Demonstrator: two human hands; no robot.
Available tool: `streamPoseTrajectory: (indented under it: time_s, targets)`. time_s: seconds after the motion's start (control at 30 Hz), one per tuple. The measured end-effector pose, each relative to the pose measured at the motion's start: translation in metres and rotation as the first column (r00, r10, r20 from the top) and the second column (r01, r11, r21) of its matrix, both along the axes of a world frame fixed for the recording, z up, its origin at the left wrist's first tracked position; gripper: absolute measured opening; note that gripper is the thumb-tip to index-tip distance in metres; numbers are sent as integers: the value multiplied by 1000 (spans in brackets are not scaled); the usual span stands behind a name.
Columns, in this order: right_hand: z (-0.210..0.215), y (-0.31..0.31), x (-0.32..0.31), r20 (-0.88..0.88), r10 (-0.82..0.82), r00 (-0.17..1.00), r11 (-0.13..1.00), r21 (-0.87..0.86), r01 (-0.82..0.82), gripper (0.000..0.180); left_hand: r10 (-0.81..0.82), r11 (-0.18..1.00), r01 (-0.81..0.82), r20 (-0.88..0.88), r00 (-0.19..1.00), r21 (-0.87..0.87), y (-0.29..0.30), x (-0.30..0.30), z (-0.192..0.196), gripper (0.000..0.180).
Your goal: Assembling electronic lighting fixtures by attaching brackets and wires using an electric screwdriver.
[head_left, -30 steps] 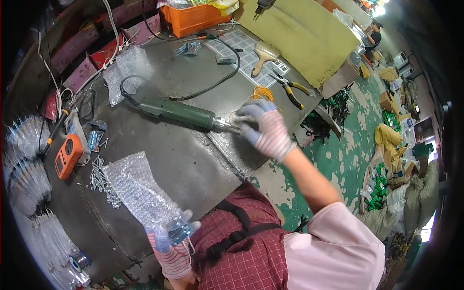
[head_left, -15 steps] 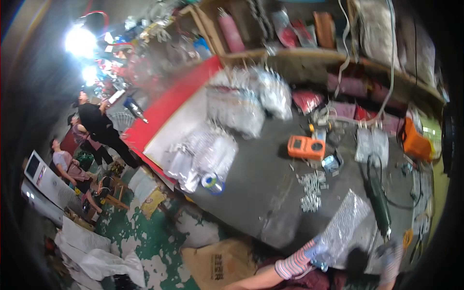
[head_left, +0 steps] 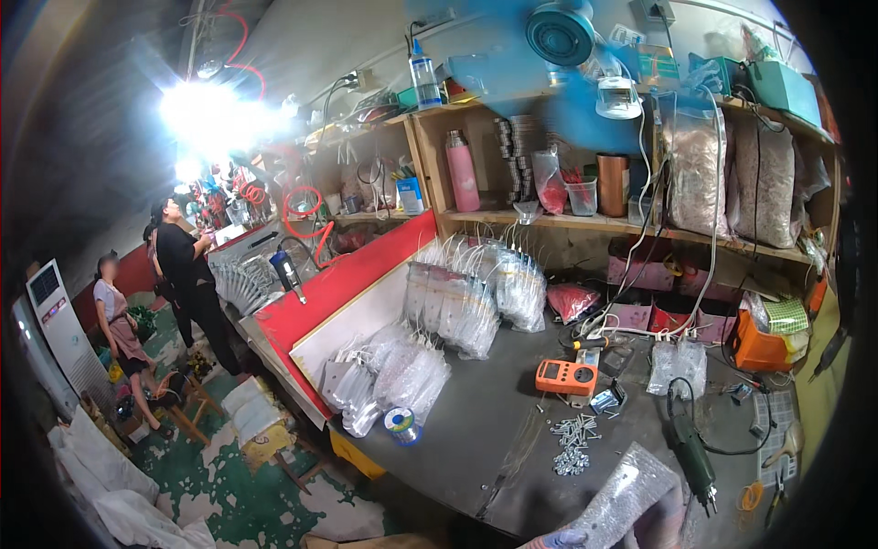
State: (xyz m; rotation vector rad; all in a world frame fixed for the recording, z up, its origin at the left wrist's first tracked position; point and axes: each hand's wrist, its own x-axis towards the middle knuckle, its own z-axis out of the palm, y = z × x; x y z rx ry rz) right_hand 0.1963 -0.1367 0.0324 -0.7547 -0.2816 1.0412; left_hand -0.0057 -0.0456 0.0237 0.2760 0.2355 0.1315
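A clear bubble-wrap bag (head_left: 622, 499) rises over the table's near edge. My left hand (head_left: 562, 539), only partly in view at the bottom edge, grips the bag's lower left end. Behind the bag on the right shows a striped cuff (head_left: 668, 526) of my right arm; the bag hides that hand's fingers. Just beyond the bag lies a pile of screws (head_left: 572, 439). To its right, a dark green electric screwdriver (head_left: 692, 453) rests on the tabletop with its bit toward me.
An orange meter (head_left: 566, 377), a solder spool (head_left: 401, 425) and wired bubble-wrapped packs (head_left: 448, 306) sit on the table (head_left: 476, 430). Pliers (head_left: 776, 499) lie at right. Shelves (head_left: 549, 220) hold a pink bottle (head_left: 463, 174). People (head_left: 187, 265) stand at far left.
The view has tilted up and steadied, showing more of the shelves. The bag and both arms now sit lower in the picture, and the right arm has come in behind the bag.
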Motion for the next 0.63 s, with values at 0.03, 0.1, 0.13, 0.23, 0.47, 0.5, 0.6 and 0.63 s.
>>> streamPoseTrajectory:
  time_s: [0.03,0.1,0.13,0.23,0.47,0.5,0.6,0.63]
  targets:
    - [-11,-1,-1,644,23,765,970,-200,139,51,24,997,-26,25,999,79,6,-3,0,38]
    - [-28,-2,12,985,156,-75,946,-127,297,54,65,981,-77,72,995,177,15,-10,11,41]
    - [-26,-6,23,984,157,-81,945,-126,301,54,79,947,-74,-4,997,313,19,-16,25,40]
    - [54,20,34,966,25,257,982,25,-188,58,-52,757,71,-48,997,649,35,-10,34,38]
    - [-23,26,122,443,848,-289,181,-756,-629,43,-287,312,307,-219,933,899,26,-3,79,38]
    - [38,37,84,448,848,-284,185,-751,-634,43,-215,504,275,-189,958,819,35,4,69,48]
    - [86,-15,-12,971,-3,-240,692,-171,-701,51,247,652,-191,33,968,733,35,36,-31,54]
    - [91,-19,-19,968,26,-249,695,-196,-692,51,177,796,-132,-18,984,590,30,33,-35,59]
